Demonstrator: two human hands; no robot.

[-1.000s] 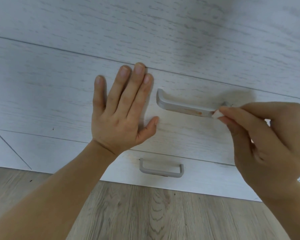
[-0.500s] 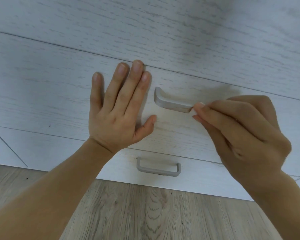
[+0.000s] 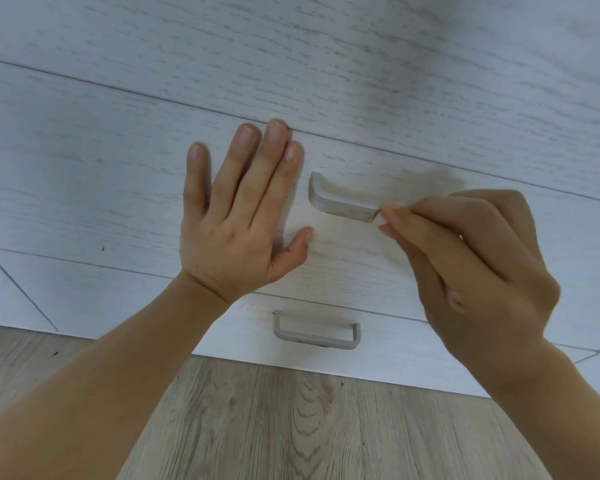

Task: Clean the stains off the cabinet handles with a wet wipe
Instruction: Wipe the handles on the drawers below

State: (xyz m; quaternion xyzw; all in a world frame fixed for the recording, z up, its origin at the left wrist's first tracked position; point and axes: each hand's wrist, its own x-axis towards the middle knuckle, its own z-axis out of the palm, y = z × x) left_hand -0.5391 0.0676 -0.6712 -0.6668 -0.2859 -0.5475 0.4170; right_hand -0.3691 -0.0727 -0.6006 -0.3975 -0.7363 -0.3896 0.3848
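A grey metal handle sticks out of a white wood-grain drawer front. My right hand covers the handle's right half, and its fingertips pinch a small white wet wipe against the bar. Only a sliver of the wipe shows. A faint brownish smear lies on the bar just left of my fingertips. My left hand rests flat on the drawer front just left of the handle, fingers straight.
A second grey handle sits on the lower drawer, below and between my hands. Wood-look flooring runs along the cabinet base. More white cabinet panels continue to the left and right.
My right hand slid left along the upper handle with the wipe, covering the orange stain seen a second ago, then eased slightly back right. My left hand stayed pressed flat.
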